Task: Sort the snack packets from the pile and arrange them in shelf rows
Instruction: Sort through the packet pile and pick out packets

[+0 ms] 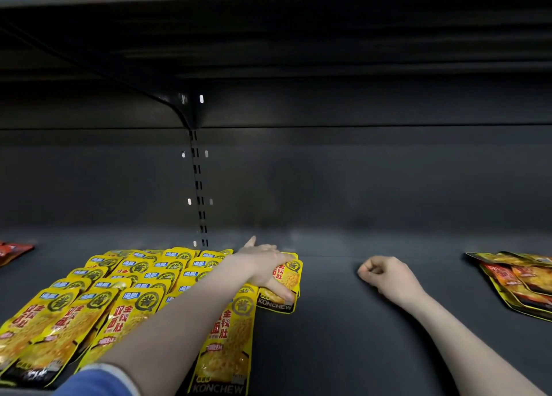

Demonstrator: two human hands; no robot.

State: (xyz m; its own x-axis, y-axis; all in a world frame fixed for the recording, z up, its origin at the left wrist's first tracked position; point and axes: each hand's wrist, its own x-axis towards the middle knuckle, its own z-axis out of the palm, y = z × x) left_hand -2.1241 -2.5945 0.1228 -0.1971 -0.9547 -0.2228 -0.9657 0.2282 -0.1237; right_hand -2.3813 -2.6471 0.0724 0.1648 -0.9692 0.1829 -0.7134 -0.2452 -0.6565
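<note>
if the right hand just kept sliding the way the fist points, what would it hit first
Probably the yellow packet under the left hand. The right hand points left across bare shelf, nothing between, though depth is unclear.

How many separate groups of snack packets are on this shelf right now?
3: yellow packets in rows at left-centre, the left hand on the rightmost; a darker pile at the right edge; red packets at the far left, cut off by the frame, so more may be hidden.
</note>
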